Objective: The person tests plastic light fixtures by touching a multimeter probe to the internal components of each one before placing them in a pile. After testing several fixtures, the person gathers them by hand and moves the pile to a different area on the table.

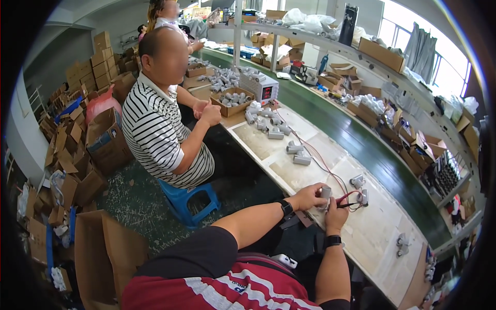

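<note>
Near the front edge of the workbench (351,243), my left hand (308,197) grips a small grey cylindrical part (325,192) between thumb and fingers. Close against it, my right hand (337,216) is closed on a test probe (342,198). Red and black leads (321,161) run from there up the bench to a white bench power supply (264,89) with a red display. Whether the probe tip touches the part is hidden by my fingers. Just beyond my right hand lie two more grey parts, one standing (365,197) and one tilted (357,181).
Loose grey parts (275,134) are scattered up the bench, beside a cardboard box (233,109) full of them. Another part (402,244) sits at the right. A co-worker in a striped shirt (155,129) sits left on a blue stool (188,201). A green conveyor belt (356,139) runs behind.
</note>
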The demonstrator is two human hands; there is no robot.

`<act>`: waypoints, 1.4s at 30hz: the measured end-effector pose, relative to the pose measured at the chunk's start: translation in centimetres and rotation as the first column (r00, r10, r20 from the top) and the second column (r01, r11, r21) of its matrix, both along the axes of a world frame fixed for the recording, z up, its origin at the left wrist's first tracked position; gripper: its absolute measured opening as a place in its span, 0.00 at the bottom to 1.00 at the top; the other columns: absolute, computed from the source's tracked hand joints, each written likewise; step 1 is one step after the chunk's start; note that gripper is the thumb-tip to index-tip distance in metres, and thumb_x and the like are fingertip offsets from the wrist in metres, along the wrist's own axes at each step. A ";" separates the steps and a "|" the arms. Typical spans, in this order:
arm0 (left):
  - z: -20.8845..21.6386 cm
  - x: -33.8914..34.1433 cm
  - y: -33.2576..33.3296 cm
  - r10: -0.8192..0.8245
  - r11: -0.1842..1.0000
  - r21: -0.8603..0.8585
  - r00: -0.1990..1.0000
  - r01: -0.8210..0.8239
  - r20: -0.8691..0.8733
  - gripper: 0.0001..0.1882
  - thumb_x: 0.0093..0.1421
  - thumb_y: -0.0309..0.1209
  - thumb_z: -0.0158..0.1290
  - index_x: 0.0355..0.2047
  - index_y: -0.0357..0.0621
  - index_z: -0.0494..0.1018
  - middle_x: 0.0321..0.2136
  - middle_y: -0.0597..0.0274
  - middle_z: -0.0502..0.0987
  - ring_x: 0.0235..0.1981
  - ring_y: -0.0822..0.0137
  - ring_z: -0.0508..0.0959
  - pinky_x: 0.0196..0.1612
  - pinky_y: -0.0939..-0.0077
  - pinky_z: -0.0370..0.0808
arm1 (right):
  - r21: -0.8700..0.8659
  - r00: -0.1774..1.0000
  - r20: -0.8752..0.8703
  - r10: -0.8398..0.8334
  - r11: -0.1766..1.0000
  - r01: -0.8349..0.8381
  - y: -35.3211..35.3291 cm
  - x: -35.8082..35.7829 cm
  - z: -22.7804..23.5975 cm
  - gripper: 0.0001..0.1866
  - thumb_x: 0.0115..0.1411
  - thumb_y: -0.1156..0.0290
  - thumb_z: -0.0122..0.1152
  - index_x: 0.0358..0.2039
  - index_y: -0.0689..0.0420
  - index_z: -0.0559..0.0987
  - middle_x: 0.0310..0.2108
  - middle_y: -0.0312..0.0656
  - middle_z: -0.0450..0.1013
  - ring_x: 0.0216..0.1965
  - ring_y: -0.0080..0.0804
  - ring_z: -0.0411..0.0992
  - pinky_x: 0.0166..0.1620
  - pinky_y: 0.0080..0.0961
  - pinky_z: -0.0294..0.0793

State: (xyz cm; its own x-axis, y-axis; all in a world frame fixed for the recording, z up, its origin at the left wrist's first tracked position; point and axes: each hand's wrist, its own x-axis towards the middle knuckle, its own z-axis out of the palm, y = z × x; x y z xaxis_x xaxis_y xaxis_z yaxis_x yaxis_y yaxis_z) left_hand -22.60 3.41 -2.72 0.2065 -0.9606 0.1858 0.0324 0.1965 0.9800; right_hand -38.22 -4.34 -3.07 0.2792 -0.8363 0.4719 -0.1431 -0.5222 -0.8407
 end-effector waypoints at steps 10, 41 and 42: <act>0.7 -0.3 0.4 0.020 0.997 0.072 1.000 -0.020 0.003 0.28 0.62 0.29 0.65 0.60 0.42 0.69 0.40 0.62 0.80 0.39 0.72 0.79 0.42 0.76 0.79 | 0.014 1.000 -0.017 -0.006 1.000 0.006 0.3 0.0 -0.2 0.12 0.64 0.67 0.66 0.31 0.63 0.79 0.22 0.43 0.77 0.23 0.33 0.74 0.30 0.32 0.71; 0.9 7.6 1.1 0.455 0.875 -0.043 0.791 -0.482 0.408 0.30 0.61 0.34 0.63 0.61 0.39 0.66 0.39 0.47 0.81 0.37 0.51 0.83 0.44 0.65 0.80 | 0.424 0.940 0.337 -0.046 0.899 -0.108 0.1 -1.6 0.7 0.10 0.69 0.65 0.64 0.33 0.57 0.77 0.23 0.36 0.74 0.19 0.20 0.69 0.20 0.18 0.67; 0.8 8.5 1.1 0.469 0.859 -0.024 0.767 -0.511 0.437 0.30 0.60 0.35 0.62 0.60 0.38 0.66 0.41 0.44 0.81 0.40 0.48 0.82 0.47 0.62 0.79 | 0.427 0.947 0.318 -0.041 0.898 -0.104 0.3 -1.6 0.8 0.10 0.68 0.66 0.64 0.33 0.58 0.77 0.23 0.36 0.74 0.18 0.20 0.69 0.20 0.18 0.67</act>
